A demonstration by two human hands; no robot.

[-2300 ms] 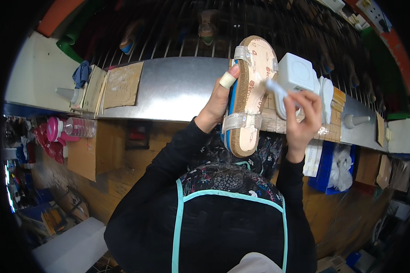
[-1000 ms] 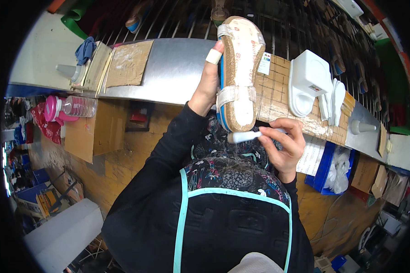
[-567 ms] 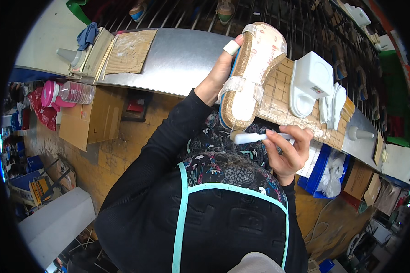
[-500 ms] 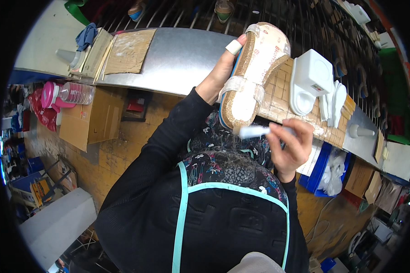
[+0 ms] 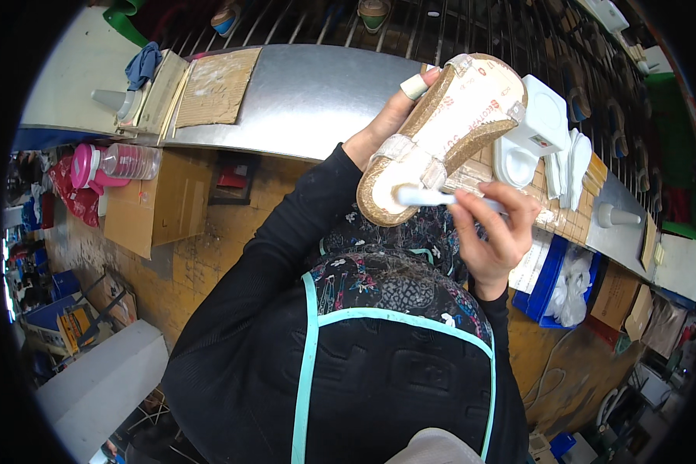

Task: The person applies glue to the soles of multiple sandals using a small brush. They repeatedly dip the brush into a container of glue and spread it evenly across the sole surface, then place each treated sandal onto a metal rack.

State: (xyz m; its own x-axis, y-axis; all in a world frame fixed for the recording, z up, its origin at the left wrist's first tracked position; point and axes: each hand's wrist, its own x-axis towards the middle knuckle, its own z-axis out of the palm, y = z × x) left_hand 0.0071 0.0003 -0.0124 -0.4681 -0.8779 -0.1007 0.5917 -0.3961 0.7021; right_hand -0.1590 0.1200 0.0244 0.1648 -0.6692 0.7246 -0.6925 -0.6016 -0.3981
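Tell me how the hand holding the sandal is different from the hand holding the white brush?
The left hand grips the sandal from behind and lifts it; the right hand sits lower, pinching the white brush against the sandal's heel end. The left hand has a pale wrap on one fingertip; the right hand's fingers look bare. The left hand is mostly hidden by the sandal; the right hand shows in full. Both come out of black sleeves.

You hold a sandal [image 5: 448,131] up in your left hand [image 5: 383,131] — sole facing you, cork-edged wedge with a pale insole and a white strap near the heel, tilted toe up to the right. Your right hand [image 5: 491,236] presses a white brush [image 5: 433,199] against the heel end — its tip touching.
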